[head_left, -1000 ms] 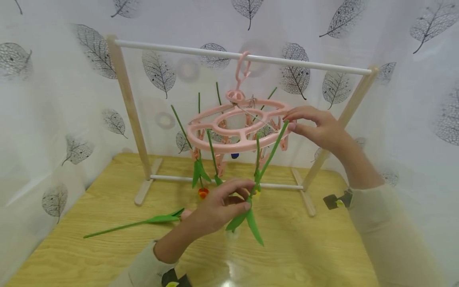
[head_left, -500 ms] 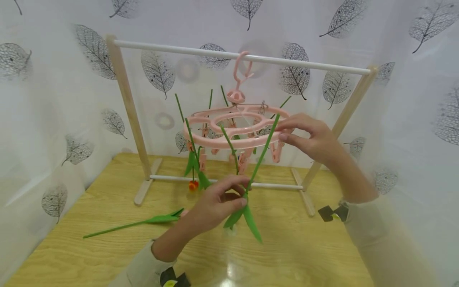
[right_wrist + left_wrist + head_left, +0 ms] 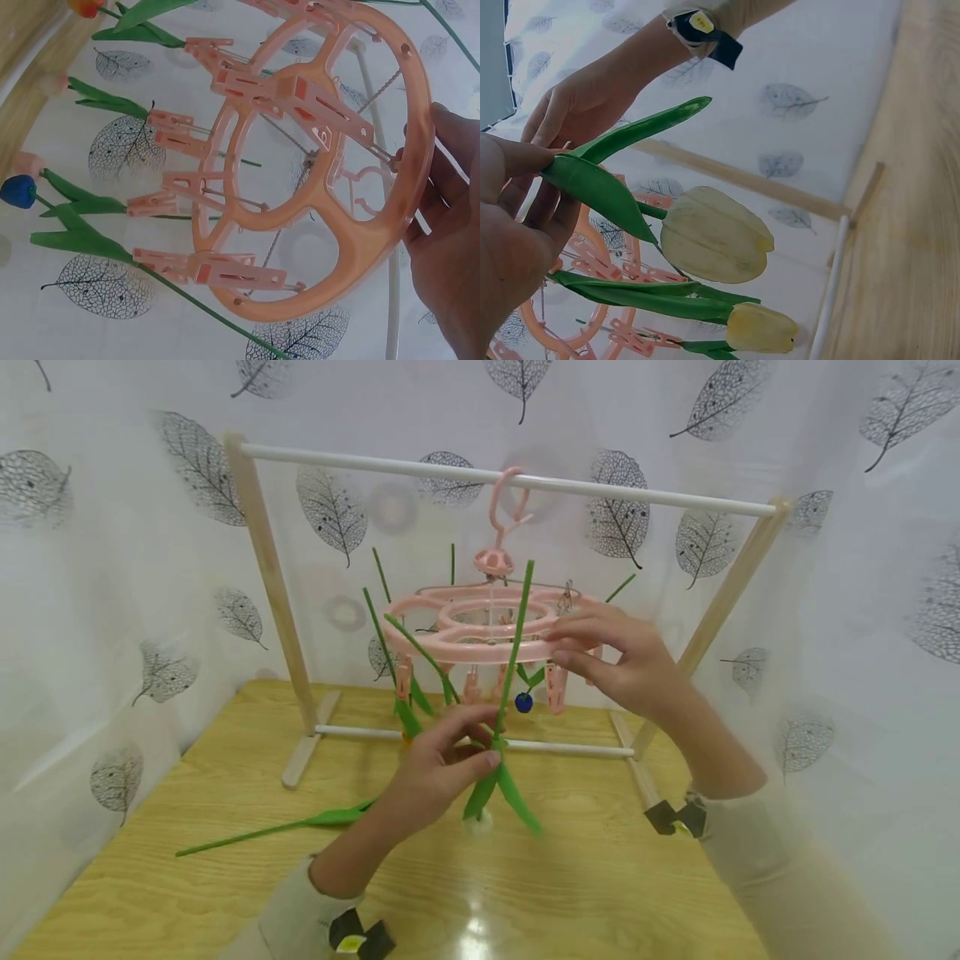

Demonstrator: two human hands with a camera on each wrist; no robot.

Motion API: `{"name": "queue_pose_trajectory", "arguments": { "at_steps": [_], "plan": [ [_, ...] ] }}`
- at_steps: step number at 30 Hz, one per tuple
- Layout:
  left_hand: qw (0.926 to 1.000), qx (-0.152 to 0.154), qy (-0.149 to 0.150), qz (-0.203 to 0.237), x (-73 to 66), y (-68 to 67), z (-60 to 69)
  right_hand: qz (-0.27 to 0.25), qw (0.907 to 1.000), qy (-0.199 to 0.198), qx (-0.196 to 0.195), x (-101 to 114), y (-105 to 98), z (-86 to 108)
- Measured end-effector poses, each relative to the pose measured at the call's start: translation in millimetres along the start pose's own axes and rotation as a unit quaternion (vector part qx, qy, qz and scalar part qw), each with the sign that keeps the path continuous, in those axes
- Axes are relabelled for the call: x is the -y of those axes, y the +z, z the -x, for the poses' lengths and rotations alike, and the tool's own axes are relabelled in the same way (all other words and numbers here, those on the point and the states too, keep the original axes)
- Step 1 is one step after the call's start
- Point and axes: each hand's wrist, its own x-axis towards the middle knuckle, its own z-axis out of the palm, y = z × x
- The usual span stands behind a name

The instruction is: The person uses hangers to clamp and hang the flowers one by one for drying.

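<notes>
My left hand (image 3: 438, 768) pinches a white artificial tulip (image 3: 716, 234) by its green stem, just above the leaves. The bloom hangs downward and the stem points up in front of the hanger. With thumb and fingers, my right hand (image 3: 618, 660) holds the near right rim of a pink round clip hanger (image 3: 457, 652). The hanger hooks over a white rail (image 3: 360, 462). Clipped upside down to it are several tulips, among them a blue tulip (image 3: 18, 191), an orange tulip (image 3: 85, 7) and a yellow tulip (image 3: 761, 328). Pink clothespins (image 3: 556, 689) dangle below the ring.
The rail belongs to a stand with wooden uprights (image 3: 273, 585) and a lower white bar (image 3: 360, 732). Another tulip (image 3: 270, 831) lies on the wooden table (image 3: 600, 877) at the left, its bloom hidden behind my left forearm. A leaf-printed curtain (image 3: 420, 402) surrounds the table.
The hanger has turned, its near side swinging left with the clipped tulips. My right hand moved left with the rim. My left hand shifted slightly left and up with the white tulip.
</notes>
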Motion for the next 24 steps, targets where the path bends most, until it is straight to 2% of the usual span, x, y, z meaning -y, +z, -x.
{"name": "queue_pose_trajectory", "arguments": {
  "at_steps": [10,24],
  "plan": [
    [0.9994,-0.031,0.006,-0.013,-3.3,3.0,0.7,0.035,0.9967,-0.072,-0.019,13.0,18.1,-11.7],
    [0.9991,-0.04,0.011,0.001,-5.2,1.0,3.0,0.102,0.9889,-0.103,-0.034,31.2,41.5,-22.9]
  ]
}}
